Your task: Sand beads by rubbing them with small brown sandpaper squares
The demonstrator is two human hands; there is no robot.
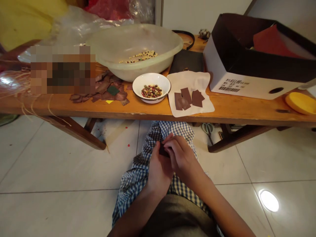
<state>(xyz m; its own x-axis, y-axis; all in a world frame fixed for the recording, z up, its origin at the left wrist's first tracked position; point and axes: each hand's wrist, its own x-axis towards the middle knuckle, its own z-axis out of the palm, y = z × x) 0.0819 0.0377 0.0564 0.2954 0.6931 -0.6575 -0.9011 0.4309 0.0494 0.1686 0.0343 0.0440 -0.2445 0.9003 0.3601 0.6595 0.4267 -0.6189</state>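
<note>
Above my lap, my left hand (160,166) is closed around a small dark brown piece (163,150), which looks like the flat brown pieces on the bench. My right hand (179,151) pinches the same piece from the other side, its fingers bent over the top. Much of the piece is hidden by my fingers. Beyond my hands, several brown rectangular pieces (185,96) lie on a white sheet (206,107). To its left stands a white bowl (138,82) with a dark rim, holding small multicoloured beads (151,91).
A pile of brown pieces (108,89) lies left of the bowl on the wooden bench (148,116). Behind stands a large pale basin (138,68) with beads inside. At right are a shoe box (247,84) and a yellow lid (300,102). Scissors (207,129) lie below the bench.
</note>
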